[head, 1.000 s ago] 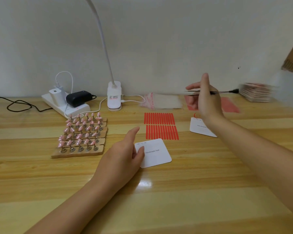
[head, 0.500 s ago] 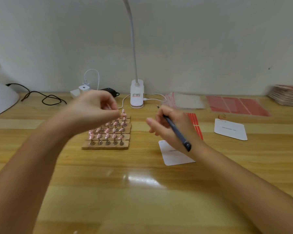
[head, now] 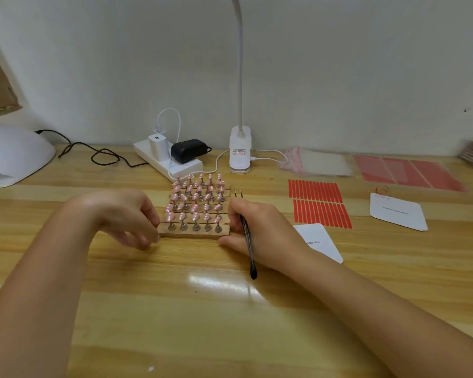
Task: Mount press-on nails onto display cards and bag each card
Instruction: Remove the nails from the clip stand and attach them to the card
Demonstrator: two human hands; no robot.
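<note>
Both hands are bracketing the tan block stack of small metal stands (head: 195, 232) carrying the pink press-on nails (head: 195, 197), mid-surface on the light wooden surface (head: 230, 309). Left hand (head: 126, 216) is pinching its left end with curled fingers; right hand (head: 260, 230) is gripping the thin black metal tweezers (head: 247, 236) while touching the right end. I'd be sliding it flat and slow toward the white rounded display card (head: 321, 241), since those nails look tippy.
</note>
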